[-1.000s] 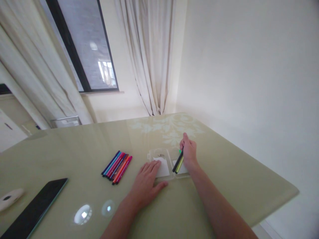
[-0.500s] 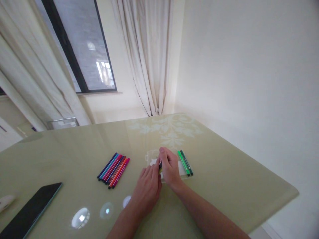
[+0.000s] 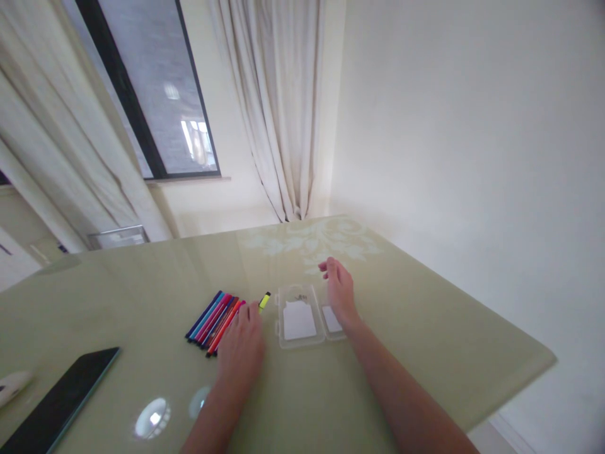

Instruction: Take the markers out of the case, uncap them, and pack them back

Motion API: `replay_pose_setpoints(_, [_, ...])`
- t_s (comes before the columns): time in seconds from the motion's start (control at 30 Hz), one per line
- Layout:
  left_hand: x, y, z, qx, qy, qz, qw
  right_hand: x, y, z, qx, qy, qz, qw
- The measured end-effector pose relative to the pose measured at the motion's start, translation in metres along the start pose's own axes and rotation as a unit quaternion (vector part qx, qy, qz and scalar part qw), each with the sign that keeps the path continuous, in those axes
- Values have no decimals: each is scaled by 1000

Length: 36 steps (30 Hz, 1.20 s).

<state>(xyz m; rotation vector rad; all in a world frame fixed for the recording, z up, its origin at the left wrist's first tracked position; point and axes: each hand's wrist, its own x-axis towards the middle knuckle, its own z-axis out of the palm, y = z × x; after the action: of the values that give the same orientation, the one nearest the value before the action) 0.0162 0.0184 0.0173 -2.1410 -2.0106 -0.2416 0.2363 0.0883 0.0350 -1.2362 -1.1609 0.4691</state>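
Beside other pens [image 3: 213, 321], the left hand [image 3: 241, 343] now grips yellow pen [image 3: 263, 302], right hand [image 3: 340, 291] loosened.

Dark-framed window [image 3: 155, 88] at upper left, pale curtain [image 3: 278, 94] at top centre, black tablet [image 3: 61, 400] at lower left, plain wall [image 3: 463, 139] at right

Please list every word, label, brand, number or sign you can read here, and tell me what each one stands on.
None can be read for certain.
Clear case: small dark marks near its far end, too blurred to read.
Row of markers: any print is too small to tell.
Yellow marker: no legible print.
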Motion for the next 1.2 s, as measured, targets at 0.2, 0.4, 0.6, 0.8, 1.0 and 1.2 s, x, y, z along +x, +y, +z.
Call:
replay_pose_setpoints(0.2, [-3,-9,-1,42,13,-52,998,30,16,-37,-250,37,72,965])
replay_pose_setpoints(0.4, [-1,-14,-5,43,23,-72,996,25,24,-37,-455,-67,49,887])
replay_pose_setpoints(0.6, [1,-3,-3,-80,48,24,995,21,27,-32,-516,-92,-18,852])
replay_pose_setpoints(0.8, [-13,24,10,-206,-14,235,950,22,24,-31,-534,-112,-5,838])
replay_pose_setpoints(1.0, [-12,25,10,-210,-48,211,953,23,30,-30,-511,-117,-13,851])
replay_pose_setpoints(1.2, [-12,24,10,-213,-46,202,955,29,37,-31,-405,-112,10,907])
